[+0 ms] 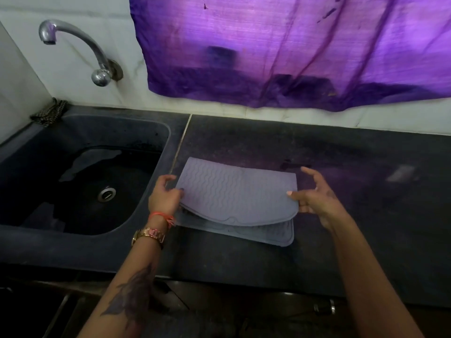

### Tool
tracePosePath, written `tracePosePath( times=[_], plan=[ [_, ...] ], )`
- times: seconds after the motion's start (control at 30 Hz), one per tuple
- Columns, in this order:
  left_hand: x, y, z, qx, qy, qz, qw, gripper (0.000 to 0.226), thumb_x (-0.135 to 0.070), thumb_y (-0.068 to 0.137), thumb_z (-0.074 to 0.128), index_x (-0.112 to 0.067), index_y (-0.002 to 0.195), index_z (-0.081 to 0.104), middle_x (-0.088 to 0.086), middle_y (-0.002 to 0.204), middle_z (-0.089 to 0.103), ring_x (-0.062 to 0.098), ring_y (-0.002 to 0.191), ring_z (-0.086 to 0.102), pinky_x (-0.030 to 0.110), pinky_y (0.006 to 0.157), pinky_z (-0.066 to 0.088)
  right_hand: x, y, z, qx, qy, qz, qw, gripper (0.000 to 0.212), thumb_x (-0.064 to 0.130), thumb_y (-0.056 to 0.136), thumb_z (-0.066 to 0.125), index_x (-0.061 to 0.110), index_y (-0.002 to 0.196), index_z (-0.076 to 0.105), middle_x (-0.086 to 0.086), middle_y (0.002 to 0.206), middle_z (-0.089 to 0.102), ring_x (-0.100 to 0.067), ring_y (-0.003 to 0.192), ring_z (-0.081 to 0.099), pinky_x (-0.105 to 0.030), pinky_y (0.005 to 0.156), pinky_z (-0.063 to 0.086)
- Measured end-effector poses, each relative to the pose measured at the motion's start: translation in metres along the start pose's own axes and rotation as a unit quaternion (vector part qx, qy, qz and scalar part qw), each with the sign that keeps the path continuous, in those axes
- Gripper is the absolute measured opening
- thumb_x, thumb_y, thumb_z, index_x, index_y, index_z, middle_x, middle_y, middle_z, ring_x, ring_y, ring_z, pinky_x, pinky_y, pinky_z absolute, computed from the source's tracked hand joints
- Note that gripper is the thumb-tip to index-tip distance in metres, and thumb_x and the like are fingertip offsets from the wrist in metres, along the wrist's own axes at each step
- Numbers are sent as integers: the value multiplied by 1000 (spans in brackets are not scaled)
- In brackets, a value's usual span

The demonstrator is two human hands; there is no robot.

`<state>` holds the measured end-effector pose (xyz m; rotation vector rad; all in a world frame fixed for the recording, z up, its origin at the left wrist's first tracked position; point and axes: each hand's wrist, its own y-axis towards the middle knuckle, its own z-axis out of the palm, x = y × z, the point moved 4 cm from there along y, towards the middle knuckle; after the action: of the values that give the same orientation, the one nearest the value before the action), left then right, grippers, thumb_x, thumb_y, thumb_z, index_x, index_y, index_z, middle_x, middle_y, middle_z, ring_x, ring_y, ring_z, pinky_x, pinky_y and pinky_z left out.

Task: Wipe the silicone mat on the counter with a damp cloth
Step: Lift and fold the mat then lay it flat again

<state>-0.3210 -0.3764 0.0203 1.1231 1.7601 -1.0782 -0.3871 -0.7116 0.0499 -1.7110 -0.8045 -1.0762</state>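
Note:
A grey-blue silicone mat (234, 191) with wavy ridges lies folded over on the dark counter (341, 215), just right of the sink. Its upper half is lifted off the lower half along the near edge. My left hand (164, 196) pinches the upper layer's left edge, thumb on top. My right hand (314, 198) pinches the upper layer's right edge between thumb and fingers, the other fingers spread. A dark patterned cloth (50, 112) sits bunched at the sink's back left corner.
A dark sink (80, 181) with a metal drain and some water fills the left side. A chrome tap (80, 50) projects from the tiled wall above it. A purple curtain (292, 45) hangs behind the counter. The counter's front edge runs below the mat.

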Motion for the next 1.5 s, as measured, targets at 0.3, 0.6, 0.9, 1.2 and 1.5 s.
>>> tracePosePath(
  times=[0.3,0.6,0.9,1.2,1.5],
  plan=[
    [-70,37,11,91,-230,-20,969,32,-14,89,35,-7,91,67,8,83,61,17,61,54,15,44,46,39,64,-18,53,290,-18,955,28,7,93,38,1,95,65,-11,79,75,-19,76,72,-26,65,59],
    [-107,92,50,103,-202,-27,974,41,-3,81,33,-12,111,60,4,82,62,16,58,56,24,53,41,56,132,-19,21,202,-34,978,26,-4,88,47,7,108,60,-9,94,69,-16,84,66,-20,68,54],
    [-109,176,98,43,155,101,982,22,-29,88,59,-15,102,70,14,105,68,31,100,60,38,92,47,41,200,-1,-84,-25,6,996,31,9,83,63,17,112,64,-4,108,68,-11,80,61,-26,63,47],
    [-82,203,122,80,308,72,945,32,-21,87,55,-9,116,62,16,122,62,35,113,56,35,93,46,3,211,2,-128,-170,55,976,46,22,81,69,13,125,56,-13,120,62,-30,103,61,-43,87,53],
    [-63,205,103,12,258,58,964,20,-20,82,67,-7,96,72,15,104,70,33,101,63,33,84,50,6,204,13,-215,-268,3,939,32,21,82,69,17,113,64,-9,105,69,-30,94,64,-29,70,45]
  ],
)
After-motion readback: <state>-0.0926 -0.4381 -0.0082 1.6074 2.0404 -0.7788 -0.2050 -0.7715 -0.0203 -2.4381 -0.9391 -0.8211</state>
